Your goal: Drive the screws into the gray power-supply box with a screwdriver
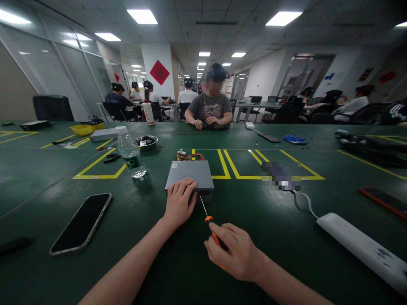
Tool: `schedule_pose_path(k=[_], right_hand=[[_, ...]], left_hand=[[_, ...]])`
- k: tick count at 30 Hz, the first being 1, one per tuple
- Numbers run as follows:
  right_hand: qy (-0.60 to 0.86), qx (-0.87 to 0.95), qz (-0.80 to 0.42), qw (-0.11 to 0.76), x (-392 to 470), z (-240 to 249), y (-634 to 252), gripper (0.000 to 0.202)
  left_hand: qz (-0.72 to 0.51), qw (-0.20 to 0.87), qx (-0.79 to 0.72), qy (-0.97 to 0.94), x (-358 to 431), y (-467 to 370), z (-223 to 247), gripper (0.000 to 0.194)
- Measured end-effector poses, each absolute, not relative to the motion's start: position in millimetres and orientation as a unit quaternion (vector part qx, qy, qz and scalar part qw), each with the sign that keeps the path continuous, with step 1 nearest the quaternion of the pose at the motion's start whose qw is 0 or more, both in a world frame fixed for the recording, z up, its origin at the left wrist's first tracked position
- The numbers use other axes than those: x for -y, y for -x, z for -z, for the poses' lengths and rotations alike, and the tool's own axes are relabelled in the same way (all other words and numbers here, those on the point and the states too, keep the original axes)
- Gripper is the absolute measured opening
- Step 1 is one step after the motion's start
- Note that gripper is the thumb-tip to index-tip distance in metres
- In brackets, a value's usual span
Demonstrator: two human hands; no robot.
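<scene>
A grey metal computer power supply (190, 170) lies flat on the green table in front of me, a bundle of coloured wires (190, 156) coming out at its far side. My left hand (180, 199) grips its near edge, fingers over the top and thumb near the front face. In my right hand (233, 252) is an orange and black screwdriver (209, 219), held by the handle. Its thin shaft points up and away, the tip at the front face beside a dark socket. Whether the tip sits in a screw is too small to tell.
Left of the power supply stand a water bottle (131, 159) and a metal bowl (146, 142); a phone (82, 222) lies nearer. A white power strip (359, 248) and a red-edged phone (384, 202) are at right. Across the table sits a person (209, 108).
</scene>
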State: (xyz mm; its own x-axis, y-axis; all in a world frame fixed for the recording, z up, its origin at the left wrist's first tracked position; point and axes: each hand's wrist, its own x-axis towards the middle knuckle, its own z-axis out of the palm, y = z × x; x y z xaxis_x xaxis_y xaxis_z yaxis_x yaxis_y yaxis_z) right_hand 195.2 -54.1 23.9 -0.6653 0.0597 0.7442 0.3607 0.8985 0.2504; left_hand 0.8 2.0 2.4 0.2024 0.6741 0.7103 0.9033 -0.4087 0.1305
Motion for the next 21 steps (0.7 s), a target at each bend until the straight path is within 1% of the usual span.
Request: schedule_pose_path(k=[6, 12, 21], right_hand=[[0.054, 0.894, 0.205, 0.395, 42, -29, -219, 0.008], [0.09, 0.875, 0.18, 0.439, 33, -26, -224, 0.007], [0.109, 0.876, 0.16, 0.442, 33, -22, -226, 0.007]], left_hand=[[0.356, 0.155, 0.519, 0.762, -2, 1, -3, 0.029], [0.355, 0.157, 0.518, 0.762, -4, 1, -1, 0.028], [0.352, 0.154, 0.52, 0.763, -3, 1, -2, 0.027]])
